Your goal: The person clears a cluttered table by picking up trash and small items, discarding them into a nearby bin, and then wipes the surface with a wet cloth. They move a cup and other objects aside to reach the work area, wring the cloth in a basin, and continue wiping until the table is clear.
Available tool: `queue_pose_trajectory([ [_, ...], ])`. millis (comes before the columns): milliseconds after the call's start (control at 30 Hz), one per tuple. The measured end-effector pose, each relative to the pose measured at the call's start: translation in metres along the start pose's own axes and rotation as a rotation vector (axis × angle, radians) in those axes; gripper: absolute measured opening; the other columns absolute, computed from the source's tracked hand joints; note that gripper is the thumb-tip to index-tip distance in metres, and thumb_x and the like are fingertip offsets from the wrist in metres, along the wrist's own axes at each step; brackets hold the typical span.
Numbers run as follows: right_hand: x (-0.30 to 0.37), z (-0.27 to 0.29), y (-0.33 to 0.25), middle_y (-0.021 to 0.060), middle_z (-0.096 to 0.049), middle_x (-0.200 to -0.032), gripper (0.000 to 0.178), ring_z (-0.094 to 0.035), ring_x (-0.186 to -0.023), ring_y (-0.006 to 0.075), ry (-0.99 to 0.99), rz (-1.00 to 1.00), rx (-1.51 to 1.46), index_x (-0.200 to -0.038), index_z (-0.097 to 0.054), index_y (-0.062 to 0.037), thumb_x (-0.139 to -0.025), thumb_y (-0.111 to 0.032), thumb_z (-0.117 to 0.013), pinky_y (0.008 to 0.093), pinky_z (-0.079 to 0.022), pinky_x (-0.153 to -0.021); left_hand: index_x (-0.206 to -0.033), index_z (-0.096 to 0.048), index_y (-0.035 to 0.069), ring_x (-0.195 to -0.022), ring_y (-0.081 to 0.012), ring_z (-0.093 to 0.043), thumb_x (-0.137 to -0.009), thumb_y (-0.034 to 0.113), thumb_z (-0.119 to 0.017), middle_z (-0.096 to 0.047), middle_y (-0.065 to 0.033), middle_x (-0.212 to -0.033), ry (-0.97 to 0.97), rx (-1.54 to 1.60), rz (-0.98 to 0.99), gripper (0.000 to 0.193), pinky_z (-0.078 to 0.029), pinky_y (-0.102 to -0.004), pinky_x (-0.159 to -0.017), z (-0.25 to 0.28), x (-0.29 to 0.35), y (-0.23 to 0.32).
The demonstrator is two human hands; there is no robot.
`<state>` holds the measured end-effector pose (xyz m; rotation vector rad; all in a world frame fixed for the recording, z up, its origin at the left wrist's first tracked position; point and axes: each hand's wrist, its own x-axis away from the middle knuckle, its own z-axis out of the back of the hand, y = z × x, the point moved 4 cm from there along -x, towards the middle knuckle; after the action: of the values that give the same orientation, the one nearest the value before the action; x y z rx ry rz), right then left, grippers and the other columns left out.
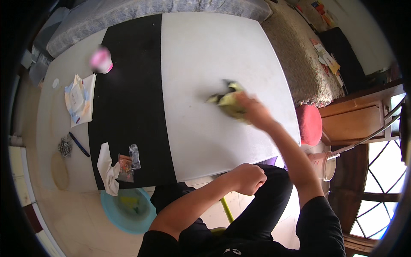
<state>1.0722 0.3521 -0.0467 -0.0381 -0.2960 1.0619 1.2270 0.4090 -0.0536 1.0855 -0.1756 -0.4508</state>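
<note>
My right hand (255, 113) presses a crumpled yellow-green and black cloth (233, 106) against the white part of the table (201, 51). Hand and cloth are both blurred, and the fingers are closed on the cloth. Below the table's near edge, my left hand (249, 179) is curled into a fist by my thigh, with nothing showing in it.
A black strip (130, 98) crosses the table. A blurred pink-and-white round object (101, 60), a wipes pack (78, 100), a pen (79, 144), a metal scourer (65, 146), tissue (107, 169) and small packets (125, 167) lie leftward. A blue basin (110, 210) sits on the floor.
</note>
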Motion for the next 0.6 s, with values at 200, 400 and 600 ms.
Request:
queue_pose_trajectory([
  [200,0.059,-0.008,0.200,0.0160,-0.051,-0.117,0.060,-0.047,-0.110,0.0297,0.110,-0.508,-0.102,-0.128,-0.038,-0.0122,-0.071,-0.002,-0.051,0.0351,-0.038,-0.091,-0.070,-0.057,0.006,-0.072,-0.0238,-0.055,-0.073,0.006,-0.051,-0.056,-0.0056,-0.069,0.150,0.023,-0.016,0.007,-0.045,-0.0351,-0.062,0.013,0.028,-0.004],
  [400,-0.004,-0.024,0.062,0.0129,-0.030,-0.137,0.054,-0.028,-0.127,0.0238,0.210,-0.038,-0.188,-0.132,-0.028,-0.0048,-0.079,0.004,-0.031,0.0314,-0.023,-0.104,-0.076,-0.061,0.007,-0.077,-0.0237,-0.057,-0.076,0.010,-0.051,-0.059,-0.0062,-0.075,0.081,0.177,-0.109,0.011,-0.044,-0.0340,-0.066,-0.001,0.039,0.011],
  [600,-0.021,-0.042,-0.119,0.0122,-0.034,-0.135,0.062,-0.029,-0.126,0.0246,0.139,0.675,-0.324,-0.131,-0.032,-0.0046,-0.072,0.009,-0.029,0.0340,-0.025,-0.104,-0.081,-0.063,0.006,-0.076,-0.0230,-0.057,-0.074,0.008,-0.051,-0.060,-0.0071,-0.076,-0.158,0.165,0.000,0.013,-0.041,-0.0358,-0.070,-0.020,0.024,0.008],
])
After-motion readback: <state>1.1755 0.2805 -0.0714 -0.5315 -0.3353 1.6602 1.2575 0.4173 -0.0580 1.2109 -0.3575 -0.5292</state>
